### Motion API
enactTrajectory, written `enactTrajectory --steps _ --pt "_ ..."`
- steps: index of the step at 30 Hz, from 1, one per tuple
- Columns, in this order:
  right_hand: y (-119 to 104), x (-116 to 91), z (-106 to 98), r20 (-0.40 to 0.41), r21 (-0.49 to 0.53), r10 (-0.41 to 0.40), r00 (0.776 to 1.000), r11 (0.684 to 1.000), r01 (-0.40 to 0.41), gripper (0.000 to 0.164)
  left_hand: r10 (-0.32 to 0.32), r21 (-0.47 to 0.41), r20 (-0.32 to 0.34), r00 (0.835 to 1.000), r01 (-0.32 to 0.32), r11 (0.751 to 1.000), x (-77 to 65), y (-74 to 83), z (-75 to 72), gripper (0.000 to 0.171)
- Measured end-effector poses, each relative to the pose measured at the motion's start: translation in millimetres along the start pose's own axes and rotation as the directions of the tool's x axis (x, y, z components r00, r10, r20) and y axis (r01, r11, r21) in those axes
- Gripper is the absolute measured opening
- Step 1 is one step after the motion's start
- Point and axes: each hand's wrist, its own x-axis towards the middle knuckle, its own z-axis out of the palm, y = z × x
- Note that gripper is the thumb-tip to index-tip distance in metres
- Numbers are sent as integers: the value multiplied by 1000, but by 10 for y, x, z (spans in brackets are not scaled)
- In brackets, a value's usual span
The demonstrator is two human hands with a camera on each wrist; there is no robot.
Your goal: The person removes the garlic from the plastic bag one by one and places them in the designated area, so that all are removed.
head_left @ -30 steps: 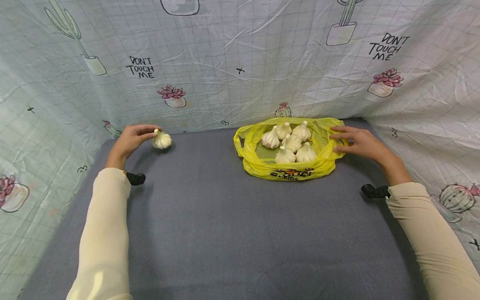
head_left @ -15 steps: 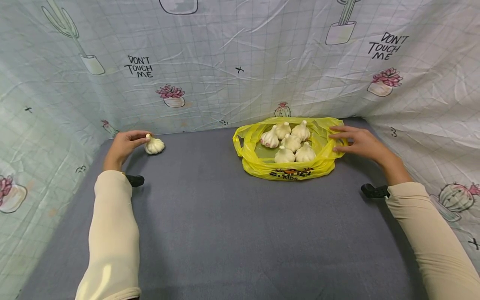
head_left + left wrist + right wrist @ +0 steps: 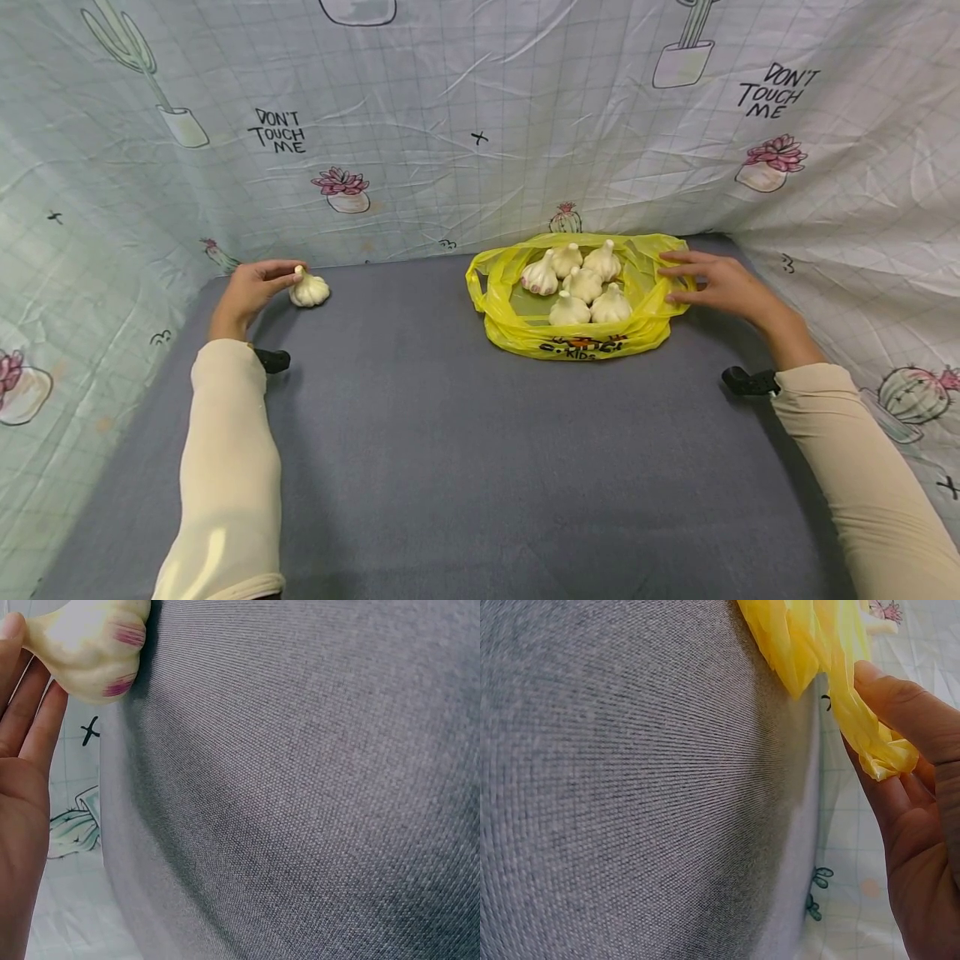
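Left and nearer went the garlic bulb [image 3: 311,292], and we saw the left hand [image 3: 253,290] pinching its top, far left on the table [image 3: 420,417]! The right hand [image 3: 726,285] pinched the bag [image 3: 517,337], far right: six bulbs [image 3: 583,285] inside, the seventh, we reckoned, down but unreleased.

Left wrist view crops garlic bulb [image 3: 94,649]; lettering [image 3: 582,354] on yellow bag [image 3: 517,337] partly illegible

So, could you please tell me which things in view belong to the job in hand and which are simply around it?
Likely part of the job:
- single garlic bulb, pinched by the left hand
- yellow bag, held at its edge by the right hand
- six garlic bulbs inside it

Apparently just surroundings:
- gray table
- printed cloth
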Motion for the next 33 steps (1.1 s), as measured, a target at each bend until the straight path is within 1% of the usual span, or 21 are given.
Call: enactTrajectory --steps 3,5,8,10,11,13,16,18,21,25,29,33 --pt "1 -4 1 -2 -2 -7 1000 1000 7 45 -2 6 -1 1000 2 1000 17 -36 -10 47" --pt "10 -7 4 -2 -1 -12 1000 1000 12 45 -24 17 -2 1000 24 1000 42 -60 -21 49" --pt "3 -11 6 -6 1 -4 1000 1000 4 44 -59 26 0 998 59 998 97 -82 -35 56" --pt "5 -7 7 -8 0 0 1000 1000 0 44 -60 24 -6 998 60 998 132 -64 -43 60" --pt "7 -6 8 -7 -1 5 1000 1000 -5 44 -49 27 -9 999 49 998 147 -43 -45 61" --pt "3 -5 5 -6 -2 9 1000 1000 -9 44 -16 45 -20 1000 17 999 169 25 -38 60" --pt "3 -4 3 -1 -4 9 1000 1000 -9 44 52 98 -26 998 -49 994 190 154 -15 58" --pt "5 -5 0 -1 -3 3 1000 1000 -3 44 103 138 -22 994 -99 985 190 256 22 56" --pt "7 -5 3 -1 3 -6 1000 1000 6 44 172 181 5 985 -170 969 176 407 108 51" --pt "7 -7 6 5 18 -12 1000 1000 12 45 263 220 54 963 -268 938 157 585 281 42" --pt "13 -7 17 8 23 -21 1000 1000 21 46 336 203 114 935 -353 913 126 713 473 35" --pt "15 -1 31 5 12 -28 1000 1000 28 47 390 165 165 906 -415 895 55 823 645 34"
